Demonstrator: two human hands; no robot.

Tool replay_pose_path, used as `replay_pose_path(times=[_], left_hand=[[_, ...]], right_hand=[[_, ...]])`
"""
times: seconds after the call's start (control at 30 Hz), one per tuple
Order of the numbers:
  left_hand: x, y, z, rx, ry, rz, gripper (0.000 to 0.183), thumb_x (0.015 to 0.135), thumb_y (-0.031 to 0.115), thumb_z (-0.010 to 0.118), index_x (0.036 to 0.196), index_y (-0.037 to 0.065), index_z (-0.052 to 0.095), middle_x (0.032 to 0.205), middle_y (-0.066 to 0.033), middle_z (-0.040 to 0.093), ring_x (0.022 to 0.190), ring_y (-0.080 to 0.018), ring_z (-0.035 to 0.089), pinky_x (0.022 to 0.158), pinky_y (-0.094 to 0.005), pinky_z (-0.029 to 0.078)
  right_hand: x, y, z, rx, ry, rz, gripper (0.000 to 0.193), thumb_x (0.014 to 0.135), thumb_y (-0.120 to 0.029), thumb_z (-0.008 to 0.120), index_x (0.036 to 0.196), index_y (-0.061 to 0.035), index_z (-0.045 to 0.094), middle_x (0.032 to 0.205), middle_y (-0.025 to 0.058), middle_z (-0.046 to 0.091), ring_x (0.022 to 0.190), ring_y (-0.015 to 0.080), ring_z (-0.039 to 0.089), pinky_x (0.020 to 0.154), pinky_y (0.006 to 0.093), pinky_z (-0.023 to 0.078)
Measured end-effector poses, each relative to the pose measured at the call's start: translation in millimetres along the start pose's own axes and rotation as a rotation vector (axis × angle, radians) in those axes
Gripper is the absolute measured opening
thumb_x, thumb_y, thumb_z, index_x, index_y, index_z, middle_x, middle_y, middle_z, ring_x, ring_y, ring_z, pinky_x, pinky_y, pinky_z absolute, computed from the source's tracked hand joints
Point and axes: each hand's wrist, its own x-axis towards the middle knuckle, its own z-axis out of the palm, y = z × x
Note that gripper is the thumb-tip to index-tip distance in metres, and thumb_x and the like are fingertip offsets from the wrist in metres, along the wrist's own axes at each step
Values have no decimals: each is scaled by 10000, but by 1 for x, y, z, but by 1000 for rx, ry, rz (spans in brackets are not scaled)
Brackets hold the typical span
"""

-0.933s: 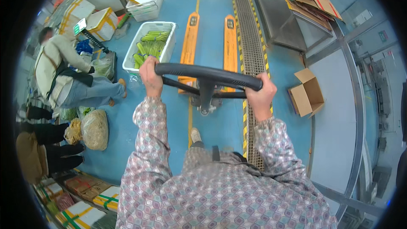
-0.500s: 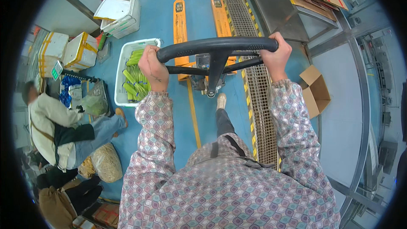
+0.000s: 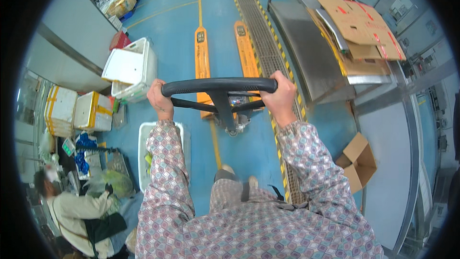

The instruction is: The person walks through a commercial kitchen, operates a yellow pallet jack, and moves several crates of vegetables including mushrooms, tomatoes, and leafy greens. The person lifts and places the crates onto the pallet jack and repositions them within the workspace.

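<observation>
My left hand (image 3: 160, 99) is closed round the left end of the black pallet jack handle (image 3: 218, 85). At its right end my right hand (image 3: 281, 97) grips it as well. Beyond the handle, two orange forks (image 3: 202, 55) of the pallet jack lie low over the blue floor, with nothing on them. A white plastic crate (image 3: 186, 163) stands beside my left forearm; my sleeve hides most of it, and a bit of green shows inside.
A floor grate (image 3: 268, 33) edged in yellow and black runs along the right. Past it stand a metal table (image 3: 306, 43) with flattened cardboard (image 3: 359, 29) and an open carton (image 3: 358, 160). White boxes (image 3: 91, 110) and a seated co-worker (image 3: 79, 216) are at left.
The handle and both my hands sit lower and slightly left in the view. The surroundings have shifted down, showing more floor ahead. My sleeve now covers much of the crate.
</observation>
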Motion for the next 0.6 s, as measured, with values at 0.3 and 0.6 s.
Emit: replay_pose_path(times=[0.3,0.6], left_hand=[[-111,102,195,66,-142,336,307,975,176,436,803,-37,575,672,-189,510,580,-274,507,575,-402,400],[-78,72,196,132,-222,-60,268,987,174,443,853,11,606,633,-152,534,559,-284,559,562,-405,437]], right_hand=[[48,161,-153,-66,33,196,212,656,2,743,787,-41,582,664,128,568,608,272,611,612,357,498],[104,205,-55,15,-42,66,285,788,0,766,760,-33,484,658,118,465,580,254,480,588,343,427]])
